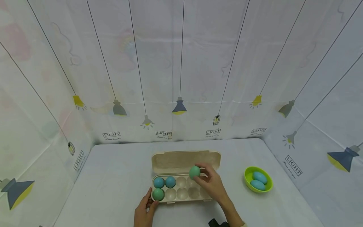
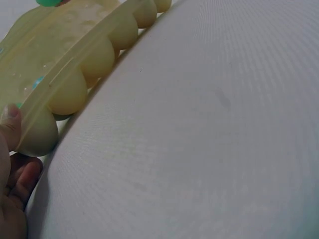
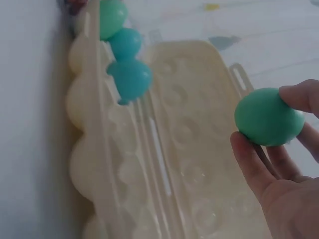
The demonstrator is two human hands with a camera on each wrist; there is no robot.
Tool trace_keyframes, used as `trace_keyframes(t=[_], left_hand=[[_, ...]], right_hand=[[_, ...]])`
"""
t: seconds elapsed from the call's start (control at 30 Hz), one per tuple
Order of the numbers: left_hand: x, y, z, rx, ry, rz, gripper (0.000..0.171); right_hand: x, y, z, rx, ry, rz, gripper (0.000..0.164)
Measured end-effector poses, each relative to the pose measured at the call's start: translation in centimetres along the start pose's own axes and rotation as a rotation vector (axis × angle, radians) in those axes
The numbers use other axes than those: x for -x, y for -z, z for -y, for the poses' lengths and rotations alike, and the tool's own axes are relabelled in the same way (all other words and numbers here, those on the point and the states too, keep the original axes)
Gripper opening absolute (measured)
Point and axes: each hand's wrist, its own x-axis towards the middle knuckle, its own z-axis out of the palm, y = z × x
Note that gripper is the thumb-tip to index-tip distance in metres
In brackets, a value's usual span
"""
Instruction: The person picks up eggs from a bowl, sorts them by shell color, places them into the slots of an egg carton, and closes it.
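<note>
A cream egg carton (image 1: pixel 185 161) stands with its lid laid back on the white table. At its left end, two blue eggs (image 1: pixel 170 182) sit in the back row and a green egg (image 1: pixel 158 194) in the front corner cup. My left hand (image 1: pixel 144 210) grips that corner, thumb (image 2: pixel 11 122) at the rim and fingers curled low beside the end cup. Over the carton's right half, my right hand (image 1: pixel 211 183) pinches another green egg (image 3: pixel 269 117) between thumb and fingertips. In the head view this hand hides some right-hand cups.
To the right of the carton stands a lime-green bowl (image 1: pixel 247 177) holding two blue eggs (image 1: pixel 258 185). A small black object (image 1: pixel 216 223) shows beside the right forearm at the bottom edge. Printed cloth with lamp drawings (image 1: pixel 179 107) hangs around the table (image 1: pixel 119 183).
</note>
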Motion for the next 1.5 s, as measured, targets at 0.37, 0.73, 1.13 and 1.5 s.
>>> trace_keyframes(t=[0.37, 0.73, 1.13, 1.5], left_hand=[[-0.1, 0.1, -0.1, 0.016, -0.005, -0.003, 0.065], [-0.2, 0.0, 0.0, 0.042, -0.012, -0.027, 0.065], [-0.1, -0.1, -0.1, 0.030, -0.025, -0.038, 0.063], [0.0, -0.1, 0.2, 0.016, -0.022, -0.032, 0.061]], right_hand=[[0.3, -4.7, -1.0, 0.089, 0.008, 0.150, 0.044], [0.8, -7.4, -2.1, 0.428, 0.176, 0.284, 0.041], [0.3, -8.0, -1.9, 0.552, 0.242, 0.349, 0.035], [0.2, -8.0, -2.1, 0.620, 0.285, 0.383, 0.035]])
